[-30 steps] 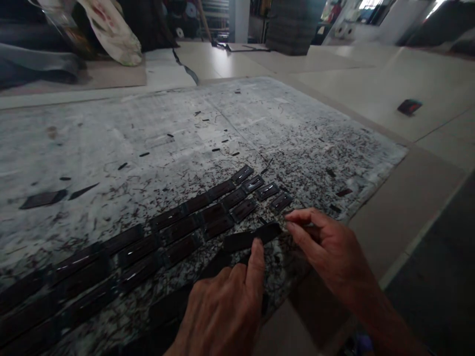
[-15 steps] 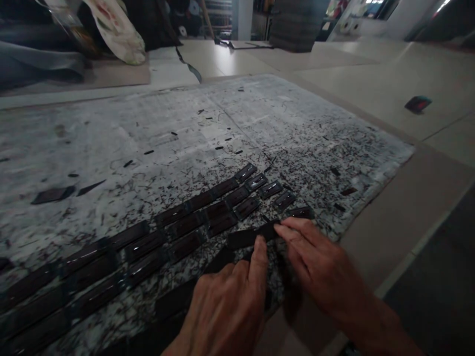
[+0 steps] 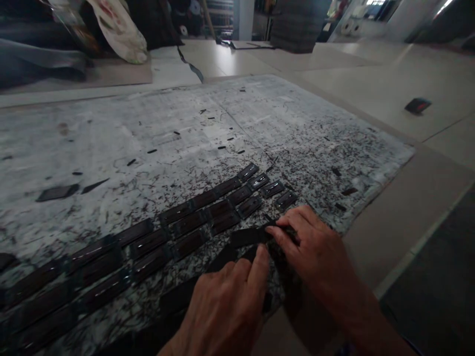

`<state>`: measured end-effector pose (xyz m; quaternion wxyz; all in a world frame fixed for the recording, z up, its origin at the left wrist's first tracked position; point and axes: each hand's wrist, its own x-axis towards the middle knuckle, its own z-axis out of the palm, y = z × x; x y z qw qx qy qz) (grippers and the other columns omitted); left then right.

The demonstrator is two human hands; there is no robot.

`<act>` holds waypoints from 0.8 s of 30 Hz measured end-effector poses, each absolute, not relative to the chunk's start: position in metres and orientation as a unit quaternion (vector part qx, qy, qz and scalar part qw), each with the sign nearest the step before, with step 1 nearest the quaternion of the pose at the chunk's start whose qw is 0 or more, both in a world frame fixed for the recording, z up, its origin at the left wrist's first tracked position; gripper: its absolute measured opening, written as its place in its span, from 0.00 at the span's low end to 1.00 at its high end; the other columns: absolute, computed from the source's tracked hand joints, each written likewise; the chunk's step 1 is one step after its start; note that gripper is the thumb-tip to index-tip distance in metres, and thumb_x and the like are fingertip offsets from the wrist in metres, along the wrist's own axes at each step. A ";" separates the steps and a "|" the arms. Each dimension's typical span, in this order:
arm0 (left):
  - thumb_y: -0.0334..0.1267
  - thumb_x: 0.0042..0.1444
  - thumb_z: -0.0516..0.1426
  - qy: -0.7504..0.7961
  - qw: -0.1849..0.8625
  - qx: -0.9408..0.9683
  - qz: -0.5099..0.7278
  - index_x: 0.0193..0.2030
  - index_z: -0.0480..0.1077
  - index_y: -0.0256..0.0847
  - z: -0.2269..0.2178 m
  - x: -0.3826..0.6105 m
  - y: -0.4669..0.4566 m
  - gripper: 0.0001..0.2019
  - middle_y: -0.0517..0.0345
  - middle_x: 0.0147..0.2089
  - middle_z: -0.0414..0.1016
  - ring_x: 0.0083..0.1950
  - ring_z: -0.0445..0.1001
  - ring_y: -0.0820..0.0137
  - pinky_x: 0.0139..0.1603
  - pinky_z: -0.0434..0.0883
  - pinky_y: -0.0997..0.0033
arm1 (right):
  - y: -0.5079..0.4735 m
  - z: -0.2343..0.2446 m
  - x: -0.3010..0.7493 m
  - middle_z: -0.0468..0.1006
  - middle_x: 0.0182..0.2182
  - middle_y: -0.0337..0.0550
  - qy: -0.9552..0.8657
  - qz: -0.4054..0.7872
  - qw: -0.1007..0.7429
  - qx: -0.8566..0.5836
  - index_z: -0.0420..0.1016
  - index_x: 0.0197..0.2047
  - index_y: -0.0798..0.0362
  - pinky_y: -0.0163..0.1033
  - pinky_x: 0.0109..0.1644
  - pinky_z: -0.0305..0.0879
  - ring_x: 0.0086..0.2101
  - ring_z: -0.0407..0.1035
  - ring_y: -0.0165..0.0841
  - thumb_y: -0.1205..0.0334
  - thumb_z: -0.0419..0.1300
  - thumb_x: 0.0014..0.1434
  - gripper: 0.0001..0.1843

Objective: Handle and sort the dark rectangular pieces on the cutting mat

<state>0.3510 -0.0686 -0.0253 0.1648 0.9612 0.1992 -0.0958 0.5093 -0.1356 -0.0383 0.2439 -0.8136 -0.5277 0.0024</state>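
At the far left we see a dark cloth (image 3: pixel 40 59) heaped beside a pale printed cloth (image 3: pixel 117 29) with reddish marks. Nearer to us, a dark flat piece (image 3: pixel 57 192) lies on the worn grey sheet (image 3: pixel 156 116), with a pointed sliver (image 3: pixel 95 186) just to its right. From the lower left, rows of glossy dark rectangles (image 3: pixel 187 223) run up and rightward across the sheet, among scattered thin trimmings. Below them our left hand (image 3: pixel 224 301) reaches in, its forefinger stretched out to the lower edge of a black strip (image 3: pixel 245 237); the other fingers curl under, and we cannot tell whether they grip anything. The strip lies flat on the near part of the sheet, just below the rows. At its right end our right hand (image 3: pixel 309 242) has thumb and forefinger pinched together on it; the two hands are near each other but apart. Farther right, a reddish-brown scrap (image 3: pixel 349 191) lies near the sheet's edge, and beyond, a small black-and-red object (image 3: pixel 418 105) rests on the pale tabletop (image 3: pixel 371 81).
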 end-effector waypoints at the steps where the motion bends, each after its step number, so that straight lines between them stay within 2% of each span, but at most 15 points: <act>1: 0.25 0.50 0.48 0.202 0.160 0.960 -0.112 0.66 0.47 0.44 -0.024 0.351 -0.069 0.35 0.56 0.42 0.76 0.40 0.75 0.67 0.36 0.71 0.72 | -0.135 -0.038 0.509 0.71 0.32 0.39 -0.527 0.001 0.240 -0.815 0.68 0.31 0.51 0.38 0.36 0.64 0.33 0.70 0.33 0.63 0.59 0.58 0.04; 9: 0.22 0.49 0.46 0.218 0.158 0.951 -0.151 0.68 0.44 0.45 -0.018 0.356 -0.071 0.38 0.54 0.45 0.75 0.43 0.75 0.65 0.38 0.72 0.68 | -0.134 -0.037 0.507 0.70 0.32 0.39 -0.525 -0.005 0.217 -0.823 0.67 0.31 0.51 0.38 0.34 0.61 0.32 0.69 0.34 0.62 0.58 0.59 0.06; 17: 0.22 0.50 0.46 0.235 0.168 0.941 -0.178 0.67 0.48 0.43 -0.011 0.364 -0.070 0.36 0.53 0.46 0.76 0.43 0.75 0.64 0.40 0.72 0.66 | -0.135 -0.035 0.509 0.71 0.34 0.40 -0.538 0.007 0.220 -0.814 0.69 0.33 0.51 0.37 0.33 0.62 0.33 0.70 0.34 0.60 0.58 0.59 0.05; 24: 0.24 0.53 0.47 0.244 0.181 0.943 -0.132 0.65 0.52 0.45 -0.016 0.362 -0.071 0.32 0.55 0.47 0.76 0.44 0.75 0.65 0.42 0.72 0.66 | -0.134 -0.033 0.508 0.70 0.34 0.41 -0.557 -0.008 0.166 -0.814 0.68 0.33 0.51 0.36 0.30 0.60 0.33 0.70 0.35 0.58 0.57 0.60 0.07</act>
